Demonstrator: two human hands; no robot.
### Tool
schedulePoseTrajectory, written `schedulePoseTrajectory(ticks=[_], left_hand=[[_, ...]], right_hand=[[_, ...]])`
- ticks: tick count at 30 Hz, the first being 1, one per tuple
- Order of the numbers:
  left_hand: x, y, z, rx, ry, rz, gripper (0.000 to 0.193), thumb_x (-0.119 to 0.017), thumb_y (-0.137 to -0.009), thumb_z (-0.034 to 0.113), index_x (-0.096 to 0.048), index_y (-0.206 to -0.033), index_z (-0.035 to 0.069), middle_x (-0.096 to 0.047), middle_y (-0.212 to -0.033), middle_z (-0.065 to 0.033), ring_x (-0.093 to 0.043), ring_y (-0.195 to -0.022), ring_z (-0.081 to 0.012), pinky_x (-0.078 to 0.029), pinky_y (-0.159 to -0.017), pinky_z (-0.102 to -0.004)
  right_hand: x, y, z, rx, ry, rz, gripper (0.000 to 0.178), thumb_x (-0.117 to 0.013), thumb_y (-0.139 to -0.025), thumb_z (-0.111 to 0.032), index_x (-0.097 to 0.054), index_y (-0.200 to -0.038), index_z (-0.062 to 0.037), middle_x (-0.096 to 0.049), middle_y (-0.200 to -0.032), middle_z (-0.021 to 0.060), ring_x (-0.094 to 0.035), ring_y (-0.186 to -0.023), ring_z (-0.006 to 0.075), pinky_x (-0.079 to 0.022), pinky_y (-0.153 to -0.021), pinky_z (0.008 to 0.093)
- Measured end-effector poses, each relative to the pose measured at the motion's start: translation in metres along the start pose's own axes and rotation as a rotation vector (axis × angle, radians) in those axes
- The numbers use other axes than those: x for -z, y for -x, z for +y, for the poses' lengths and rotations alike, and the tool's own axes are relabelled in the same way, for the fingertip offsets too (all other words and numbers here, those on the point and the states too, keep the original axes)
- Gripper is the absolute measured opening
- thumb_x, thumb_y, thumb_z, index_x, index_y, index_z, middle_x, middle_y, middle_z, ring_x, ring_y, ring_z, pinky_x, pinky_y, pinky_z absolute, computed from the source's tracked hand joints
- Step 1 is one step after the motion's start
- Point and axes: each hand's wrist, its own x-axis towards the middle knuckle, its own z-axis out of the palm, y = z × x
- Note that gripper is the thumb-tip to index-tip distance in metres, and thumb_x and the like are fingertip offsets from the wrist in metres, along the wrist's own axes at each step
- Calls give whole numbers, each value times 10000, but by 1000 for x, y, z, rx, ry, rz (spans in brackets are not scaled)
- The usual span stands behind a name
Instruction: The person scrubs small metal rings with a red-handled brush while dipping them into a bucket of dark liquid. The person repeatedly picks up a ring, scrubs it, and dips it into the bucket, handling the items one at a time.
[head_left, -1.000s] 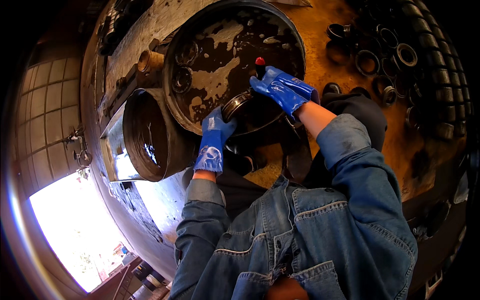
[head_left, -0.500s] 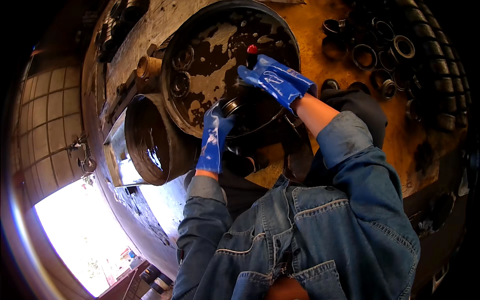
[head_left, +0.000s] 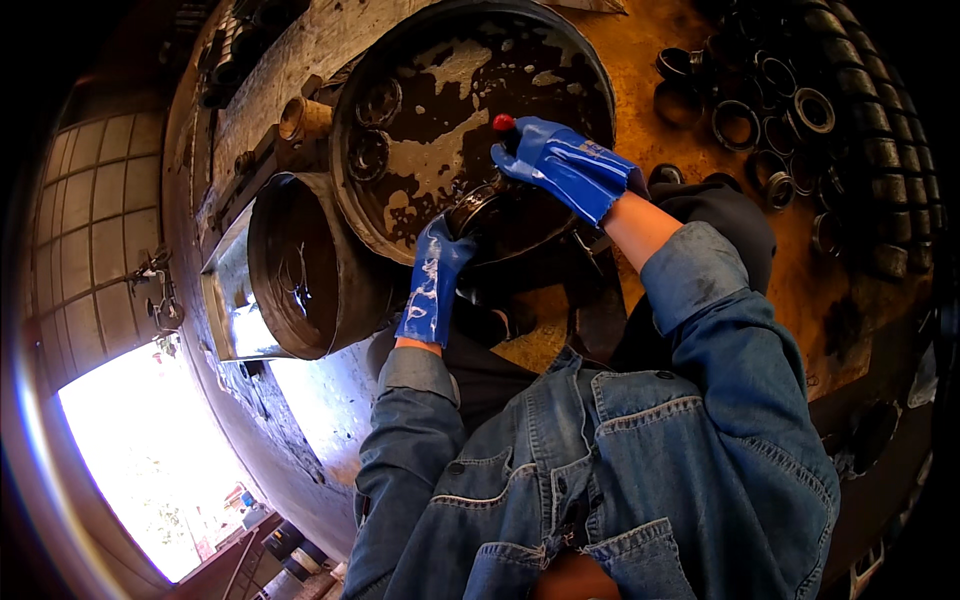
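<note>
In a blue rubber glove, my left hand (head_left: 435, 275) grips a metal ring (head_left: 474, 208) at the near side of a large round tub (head_left: 347, 205). The ring is tilted, and part of it is hidden by the glove and shadow. My right hand (head_left: 565, 165), gloved the same way, is closed around a dark handle with a red end, which looks like a brush (head_left: 504, 122). Its working end is hidden beneath the hand, just beyond the ring. Dark liquid with patches of pale foam fills the tub. Two more rings (head_left: 368, 155) lie at its left side.
A metal drum (head_left: 325, 265) lies with its open mouth facing left, beside the tub. Several dark rings (head_left: 735, 125) are scattered on the brown floor at right, near stacked rows of dark cylindrical parts (head_left: 880, 150). A rusty cylinder (head_left: 303, 119) stands left of the tub.
My right hand and the brush have come nearer to me and slightly right, over the ring. The ring has tilted in my left hand, which still grips it.
</note>
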Motion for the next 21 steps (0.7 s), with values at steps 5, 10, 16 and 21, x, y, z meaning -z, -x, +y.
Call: schedulePoseTrajectory(ticks=[5, 10, 16, 21], left_hand=[[-5, 0, -14, 36, 89, -24, 463, -770, -813, 161, -697, -1245, 13, -752, -1141, -191, -713, -1079, -323, -553, -951, -401], [-9, -4, -17, 119, 250, -46, 453, -766, -818, 174, -696, -1239, 23, -747, -1143, -194, -708, -1080, -339, -552, -953, -407], [11, 1, 21, 28, -256, -42, 503, -755, -811, 272, -690, -1252, 39, -726, -1186, -211, -683, -1132, -374, -541, -984, -410], [13, -32, 72, -85, -741, -105, 563, -737, -838, 346, -656, -1324, 74, -699, -1269, -210, -670, -1181, -373, -536, -1020, -439]], right_hand=[[6, 18, -46, 284, -277, -154, 367, -695, -956, -456, -722, -1005, -93, -728, -840, 125, -726, -763, 269, -588, -749, 382], [-17, 14, -34, 213, -202, -75, 290, -725, -936, -398, -724, -963, -109, -729, -846, 104, -715, -788, 249, -589, -746, 380], [-24, -4, 24, -212, -148, -27, 413, -614, -945, -452, -730, -1031, -65, -745, -972, 176, -720, -971, 319, -558, -904, 400], [-20, -6, 22, -307, -101, -124, 418, -606, -959, -426, -733, -1188, -99, -738, -1135, 204, -694, -1099, 379, -541, -969, 440]])
